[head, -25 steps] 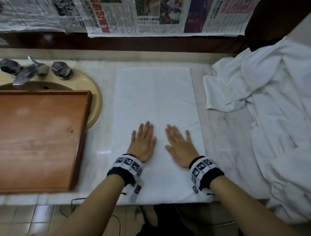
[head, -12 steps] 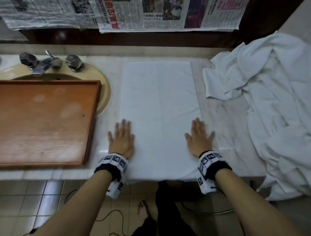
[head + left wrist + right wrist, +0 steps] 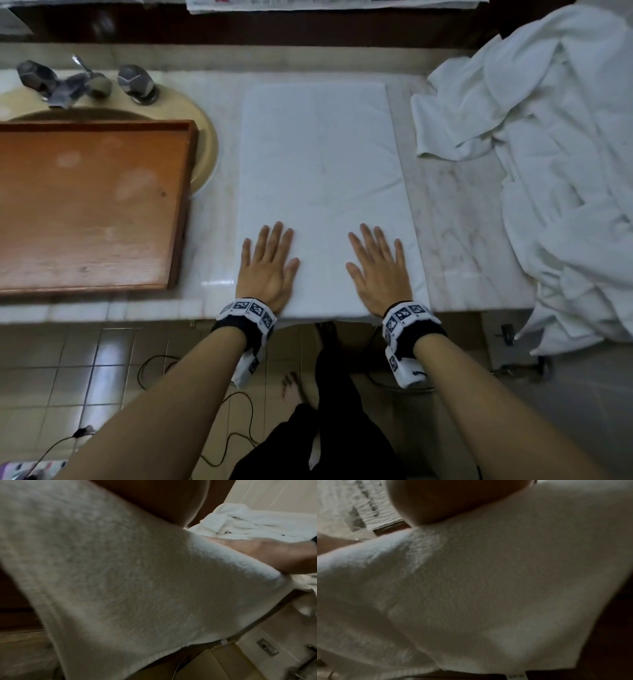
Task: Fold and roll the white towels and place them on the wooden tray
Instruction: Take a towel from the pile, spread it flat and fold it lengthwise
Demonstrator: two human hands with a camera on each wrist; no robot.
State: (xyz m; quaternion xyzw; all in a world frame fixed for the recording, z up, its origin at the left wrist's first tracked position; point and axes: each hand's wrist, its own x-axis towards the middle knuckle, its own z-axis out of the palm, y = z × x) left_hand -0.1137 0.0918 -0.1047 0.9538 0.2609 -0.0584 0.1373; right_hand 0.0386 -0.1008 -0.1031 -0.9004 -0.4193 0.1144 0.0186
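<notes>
A folded white towel [image 3: 322, 192] lies flat as a long strip on the marble desk [image 3: 455, 240], its near end hanging a little over the front edge. Both hands rest on that near end: the left hand [image 3: 265, 267] and the right hand [image 3: 378, 270] lie palm down with fingers straight and slightly spread, gripping nothing, only pressing the cloth flat. The step in hand looks like smoothing the strip before rolling it. To do it well, the palms should sweep outward and away, pushing the faint creases toward the far end so no ridge gets trapped inside the roll. The long edges look fairly parallel; keeping them so matters, since a skewed edge would make the roll spiral into a cone. When rolling starts, probably from the near end, the first turn should be tight and even across the width, with both hands working at the same pace. The wooden tray [image 3: 85, 205] sits to the left, resting over the sink [image 3: 209, 154], with nothing on it yet. A heap of loose towels [image 3: 548, 154] waits at the right.
</notes>
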